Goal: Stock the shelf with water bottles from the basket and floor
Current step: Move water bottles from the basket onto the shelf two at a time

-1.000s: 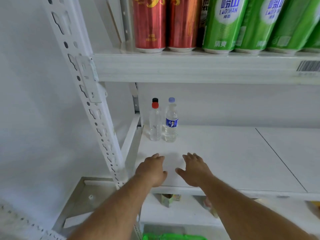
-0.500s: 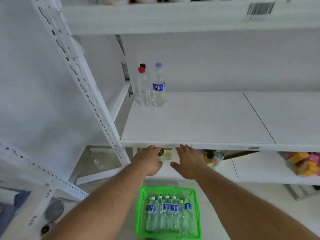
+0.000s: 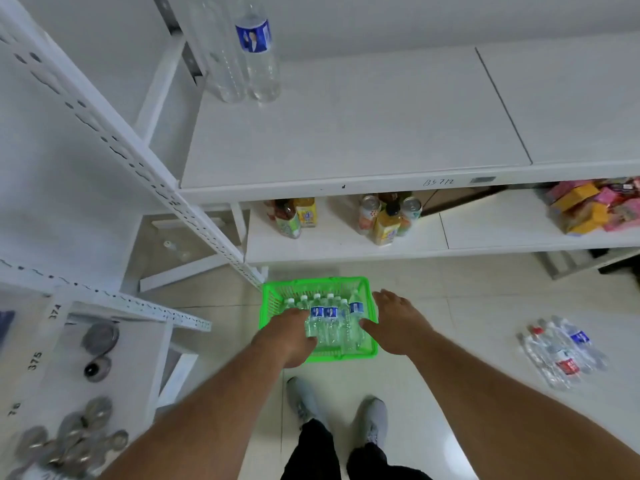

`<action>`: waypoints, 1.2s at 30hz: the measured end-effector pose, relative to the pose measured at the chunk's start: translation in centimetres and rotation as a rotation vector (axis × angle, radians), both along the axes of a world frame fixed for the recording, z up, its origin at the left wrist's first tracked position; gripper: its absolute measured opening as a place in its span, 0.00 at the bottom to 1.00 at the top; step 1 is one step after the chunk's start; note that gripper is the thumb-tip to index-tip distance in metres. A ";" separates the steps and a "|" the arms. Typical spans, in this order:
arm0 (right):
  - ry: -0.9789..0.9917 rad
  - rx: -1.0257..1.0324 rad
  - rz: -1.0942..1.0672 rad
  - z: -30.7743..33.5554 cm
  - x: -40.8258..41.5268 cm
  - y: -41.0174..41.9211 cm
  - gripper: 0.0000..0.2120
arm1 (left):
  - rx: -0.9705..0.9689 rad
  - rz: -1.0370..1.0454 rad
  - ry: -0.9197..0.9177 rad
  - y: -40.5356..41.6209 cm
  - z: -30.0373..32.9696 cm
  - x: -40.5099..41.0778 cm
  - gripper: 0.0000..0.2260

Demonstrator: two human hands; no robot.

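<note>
A green basket (image 3: 273, 299) stands on the floor below the shelf, packed with several upright water bottles (image 3: 330, 322) with blue labels. My left hand (image 3: 289, 336) hovers over the basket's left side, fingers spread, holding nothing. Over the basket's right rim my right hand (image 3: 398, 323) is also open and empty. Two water bottles (image 3: 258, 53) stand at the back left of the white shelf (image 3: 346, 133). A loose heap of water bottles (image 3: 562, 351) lies on the floor to the right.
The lower shelf (image 3: 485, 233) holds juice bottles and cans (image 3: 388, 216) and colourful packets (image 3: 592, 206). A perforated white upright (image 3: 138, 161) runs diagonally left of the basket. Left, another shelf carries round metal parts (image 3: 100, 337). My shoes (image 3: 372, 420) stand just behind the basket.
My view has dropped from the shelf to the floor. Both hands have come down from the shelf's front edge to just above the basket.
</note>
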State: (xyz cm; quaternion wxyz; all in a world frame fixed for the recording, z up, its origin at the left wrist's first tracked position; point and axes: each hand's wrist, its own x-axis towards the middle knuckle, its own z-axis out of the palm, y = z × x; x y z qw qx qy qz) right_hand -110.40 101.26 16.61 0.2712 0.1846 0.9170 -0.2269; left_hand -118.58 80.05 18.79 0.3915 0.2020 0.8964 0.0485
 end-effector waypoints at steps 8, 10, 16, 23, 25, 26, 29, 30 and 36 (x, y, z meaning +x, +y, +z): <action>-0.156 -0.009 -0.102 -2.9 0.1 -2.2 0.35 | 0.082 0.183 -0.199 -1.8 -5.1 -1.6 0.33; -0.172 -0.015 -0.128 -3.2 -0.6 -2.7 0.36 | 0.111 0.227 -0.233 -2.1 -6.2 -2.7 0.33; -0.219 -0.069 -0.192 -5.8 -3.1 -3.1 0.38 | 0.147 0.304 -0.304 -1.9 -10.0 -4.8 0.32; -0.271 -0.162 -0.256 -16.4 -7.5 -1.3 0.38 | 0.174 0.550 -0.355 -1.1 -20.7 -5.5 0.30; -0.292 -0.180 -0.280 -21.2 -8.6 -0.5 0.37 | 0.201 0.640 -0.353 -0.3 -25.0 -5.5 0.29; -0.306 -0.186 -0.289 -23.8 -9.2 -0.1 0.37 | 0.216 0.679 -0.352 0.2 -27.4 -5.4 0.29; -0.321 -0.181 -0.297 -31.9 -10.3 1.3 0.35 | 0.260 0.774 -0.361 2.0 -34.4 -5.1 0.28; -0.325 -0.172 -0.301 -34.3 -10.7 1.6 0.34 | 0.269 0.797 -0.360 2.7 -36.7 -5.0 0.27; -0.308 -0.190 -0.400 -47.1 -12.5 2.9 0.17 | 0.287 0.891 -0.391 6.0 -50.0 -3.5 0.26</action>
